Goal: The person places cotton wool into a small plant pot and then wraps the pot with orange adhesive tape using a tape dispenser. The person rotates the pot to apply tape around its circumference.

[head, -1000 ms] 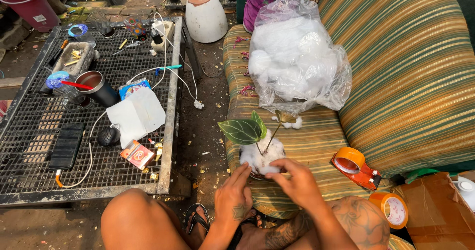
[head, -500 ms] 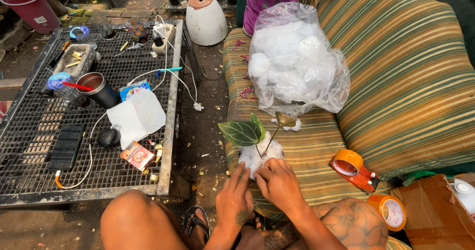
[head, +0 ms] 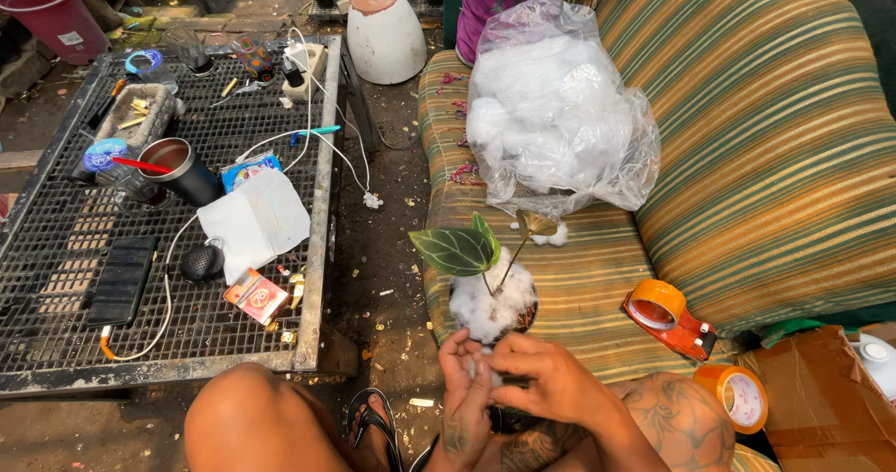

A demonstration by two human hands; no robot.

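Observation:
A small plant with a dark veined green leaf (head: 455,250) and a brownish leaf (head: 537,222) stands in a little dark pot (head: 525,320) topped with white fibre stuffing (head: 490,306). My left hand (head: 464,393) and my right hand (head: 553,385) are pressed together just below the stuffing, fingers curled around the pot's near side. A wisp of white fibre shows between the fingers. The lower part of the pot is hidden by my hands. Behind the plant, a clear plastic bag of white stuffing (head: 560,108) lies on the striped sofa (head: 775,154).
An orange tape dispenser (head: 667,315) and a tape roll (head: 737,394) lie on the sofa to the right, beside a cardboard box (head: 821,407). On the left, a metal mesh table (head: 56,341) carries a cup, phone, cables and paper. A white upturned pot (head: 385,31) stands on the ground.
My right hand has come in from the right side of the stuffing to meet my left hand. Both hands now sit lower and closer together under the plant.

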